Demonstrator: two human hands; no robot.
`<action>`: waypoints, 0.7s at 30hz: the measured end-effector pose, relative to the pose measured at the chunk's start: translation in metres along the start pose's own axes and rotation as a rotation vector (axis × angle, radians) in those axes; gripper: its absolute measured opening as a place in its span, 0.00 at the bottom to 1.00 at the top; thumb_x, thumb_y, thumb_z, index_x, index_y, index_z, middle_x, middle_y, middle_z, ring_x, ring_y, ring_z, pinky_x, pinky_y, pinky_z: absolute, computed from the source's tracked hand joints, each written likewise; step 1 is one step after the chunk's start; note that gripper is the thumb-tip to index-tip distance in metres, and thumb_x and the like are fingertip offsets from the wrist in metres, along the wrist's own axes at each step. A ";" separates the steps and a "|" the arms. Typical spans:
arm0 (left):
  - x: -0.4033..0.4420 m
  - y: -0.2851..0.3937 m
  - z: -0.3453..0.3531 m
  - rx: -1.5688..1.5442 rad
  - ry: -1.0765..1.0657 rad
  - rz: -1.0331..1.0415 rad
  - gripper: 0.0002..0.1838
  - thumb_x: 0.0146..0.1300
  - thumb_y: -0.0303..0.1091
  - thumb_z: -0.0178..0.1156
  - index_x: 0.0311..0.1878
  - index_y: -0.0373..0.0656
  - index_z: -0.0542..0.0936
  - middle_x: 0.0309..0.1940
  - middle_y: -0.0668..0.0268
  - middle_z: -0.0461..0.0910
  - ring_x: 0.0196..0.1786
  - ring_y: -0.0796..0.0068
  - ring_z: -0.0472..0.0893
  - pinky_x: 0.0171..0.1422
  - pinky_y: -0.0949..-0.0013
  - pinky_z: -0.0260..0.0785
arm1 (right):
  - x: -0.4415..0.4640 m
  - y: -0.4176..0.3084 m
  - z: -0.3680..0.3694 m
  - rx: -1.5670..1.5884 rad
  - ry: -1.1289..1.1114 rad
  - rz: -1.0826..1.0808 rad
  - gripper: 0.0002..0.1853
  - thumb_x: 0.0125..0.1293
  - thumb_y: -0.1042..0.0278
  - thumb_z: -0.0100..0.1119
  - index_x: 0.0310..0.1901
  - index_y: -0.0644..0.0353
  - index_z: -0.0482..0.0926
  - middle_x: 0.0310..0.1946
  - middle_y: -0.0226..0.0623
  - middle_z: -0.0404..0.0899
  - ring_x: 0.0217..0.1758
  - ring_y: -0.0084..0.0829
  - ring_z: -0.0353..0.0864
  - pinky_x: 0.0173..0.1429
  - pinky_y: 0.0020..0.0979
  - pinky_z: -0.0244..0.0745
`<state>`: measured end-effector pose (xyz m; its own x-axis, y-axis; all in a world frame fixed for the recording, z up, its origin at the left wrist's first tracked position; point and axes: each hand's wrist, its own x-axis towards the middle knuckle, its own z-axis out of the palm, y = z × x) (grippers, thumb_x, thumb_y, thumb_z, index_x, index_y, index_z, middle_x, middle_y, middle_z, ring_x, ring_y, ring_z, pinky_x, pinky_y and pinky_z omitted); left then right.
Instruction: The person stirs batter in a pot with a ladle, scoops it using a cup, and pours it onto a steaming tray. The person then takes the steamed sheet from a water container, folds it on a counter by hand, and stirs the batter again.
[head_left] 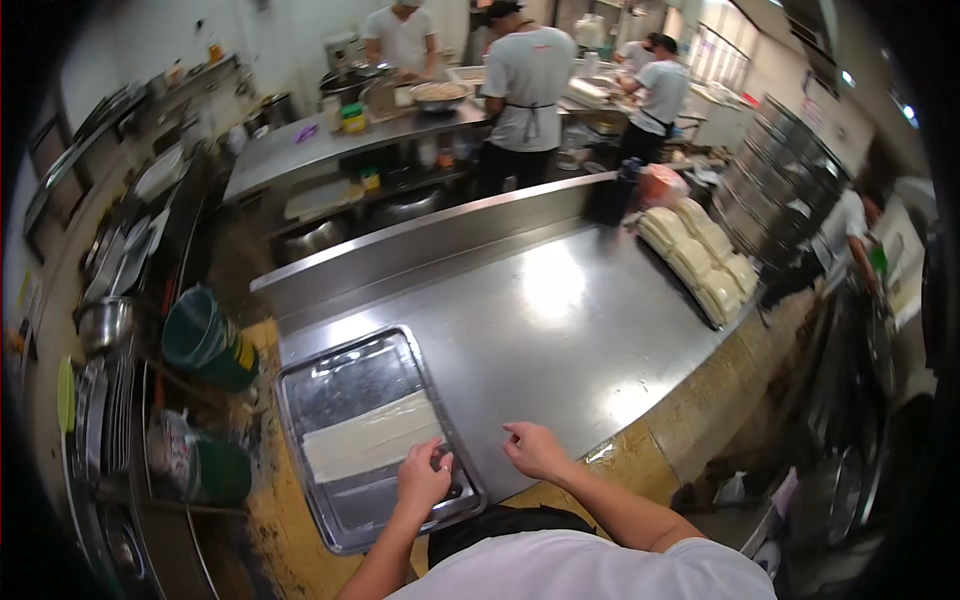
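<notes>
A metal tray [292, 395] lies on the left end of the steel table, with a pale, flat sheet of what looks like dough [365, 440] across its lower half. Over the tray's right side is my left hand [425, 474], fingers loosely bent and apart, close to the sheet's right end. Whether its fingertips touch the sheet I cannot tell. My right hand [537, 451] is above the bare steel to the right of the tray. Its fingers are half bent, the index finger points left, and nothing shows in it.
The steel table [480, 330] has a raised back edge. Pale, stacked blocks [698, 262] on a tray stand at its right end, near tall metal steamers [775, 185]. Green bins [210, 340] are at the left. Several people work at the back counter [300, 160]; another person [845, 235] is at right.
</notes>
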<state>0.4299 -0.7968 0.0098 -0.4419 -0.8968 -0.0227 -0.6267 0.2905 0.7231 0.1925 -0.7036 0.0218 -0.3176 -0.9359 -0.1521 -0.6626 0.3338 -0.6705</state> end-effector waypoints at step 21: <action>-0.148 0.233 0.229 0.039 -0.785 0.622 0.22 0.65 0.41 0.71 0.61 0.46 0.84 0.51 0.56 0.85 0.45 0.56 0.88 0.54 0.56 0.80 | -0.360 0.208 -0.070 0.241 0.646 0.514 0.20 0.65 0.56 0.67 0.53 0.59 0.88 0.43 0.51 0.84 0.49 0.51 0.85 0.55 0.47 0.79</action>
<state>0.2020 -0.5204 0.0237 -0.9878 -0.1120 -0.1079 -0.1551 0.6564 0.7383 0.1222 -0.2890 -0.0122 -0.9111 -0.4034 -0.0852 -0.1918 0.5976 -0.7785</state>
